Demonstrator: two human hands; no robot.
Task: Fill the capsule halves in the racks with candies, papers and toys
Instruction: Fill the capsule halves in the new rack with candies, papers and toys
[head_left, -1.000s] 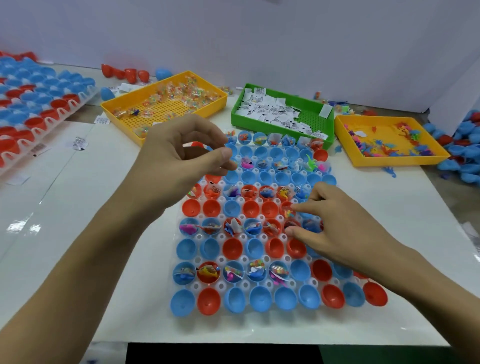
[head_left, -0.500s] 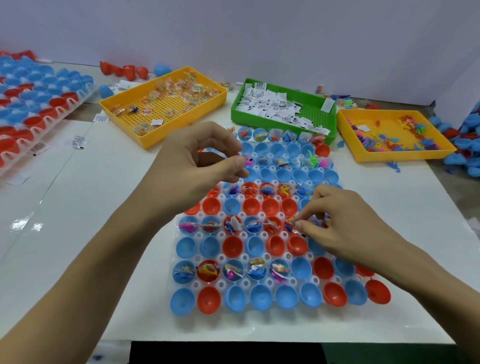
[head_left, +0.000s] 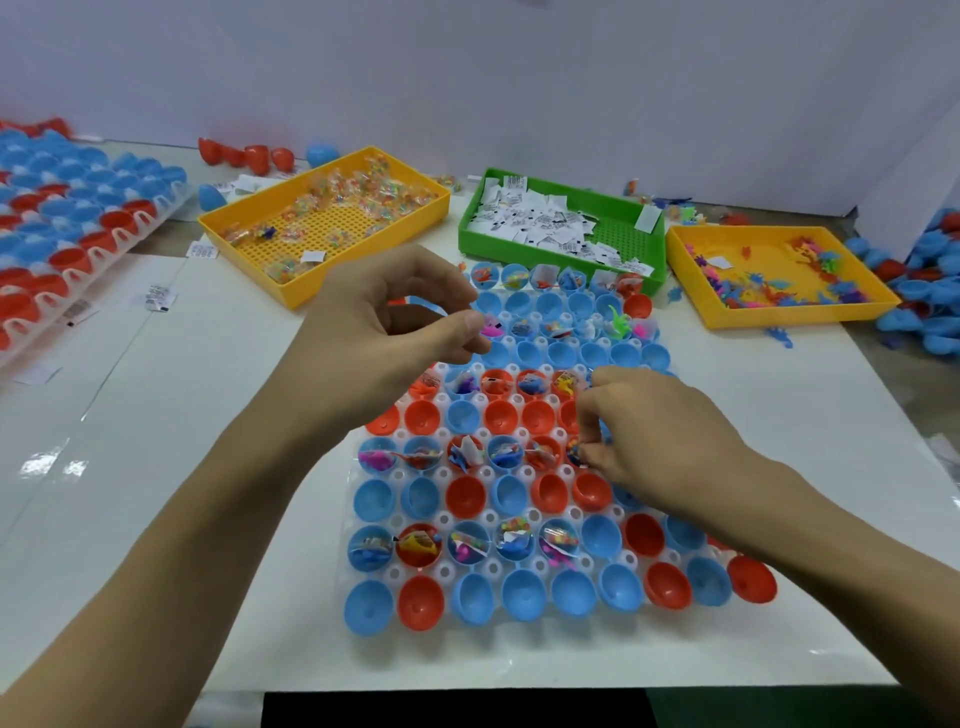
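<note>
Down comes the right hand (head_left: 657, 441), now lower over the clear plastic rack of red and blue capsule halves (head_left: 511, 467) than a second ago, its fingertips pinched on a small multicoloured candy packet (head_left: 575, 451) at the sixth cup of the filled middle row. Left hand (head_left: 384, 338) has drifted a touch right and hovers above the rack's upper rows, fingers curled, thumb tip near the forefinger; whether it holds anything, I cannot tell. Look along the rack: filled rows alternate with bare ones, five cups in the near filled row carrying candy, paper and toys, the nearest row bare. Behind the rack sit three trays, well apart from the hands: a yellow perforated tray of wrapped candies (head_left: 327, 223) at the left, a green tray of white paper slips (head_left: 561, 223) in the middle, a yellow tray of small coloured toys (head_left: 779, 275) at the right. Far left, a second rack of capsule halves (head_left: 67, 218) lies on the white table (head_left: 182, 467).
</note>
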